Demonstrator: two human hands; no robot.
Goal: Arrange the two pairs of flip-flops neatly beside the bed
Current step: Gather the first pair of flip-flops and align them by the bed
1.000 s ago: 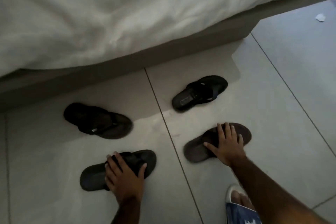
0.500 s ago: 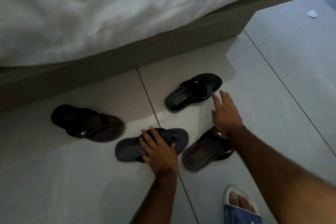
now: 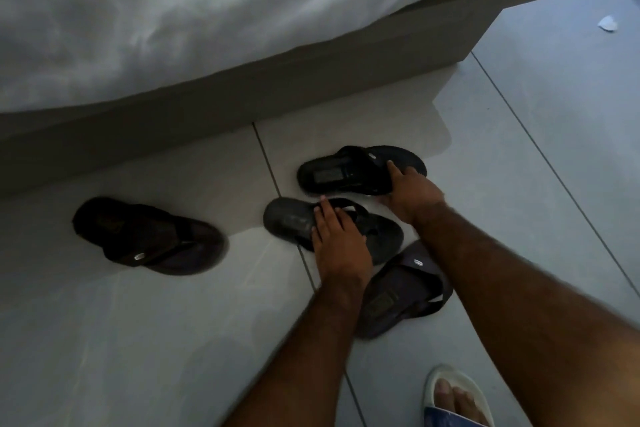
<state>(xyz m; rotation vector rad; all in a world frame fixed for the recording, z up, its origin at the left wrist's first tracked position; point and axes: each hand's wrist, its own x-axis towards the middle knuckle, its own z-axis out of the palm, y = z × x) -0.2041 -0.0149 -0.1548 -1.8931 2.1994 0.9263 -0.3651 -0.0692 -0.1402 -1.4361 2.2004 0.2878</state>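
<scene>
Several dark flip-flops lie on the pale tiled floor beside the bed [image 3: 311, 80]. A black flip-flop [image 3: 332, 173] lies nearest the bed base, and my right hand [image 3: 412, 191] grips its toe end. Just in front of it lies a second black flip-flop [image 3: 287, 218], on whose strap my left hand [image 3: 339, 243] presses flat. A brown flip-flop [image 3: 398, 295] rests loose between my two forearms, partly hidden by them. Another brown flip-flop [image 3: 145, 236] lies alone to the left.
The white duvet [image 3: 207, 10] hangs over the grey bed base. A scrap of white paper [image 3: 607, 23] lies on the floor at the far right. My foot in a white slide [image 3: 453, 395] stands at the bottom right.
My left hand has slid its black flip-flop right and towards the bed. My right hand has left the brown flip-flop and taken hold of the black one near the bed.
</scene>
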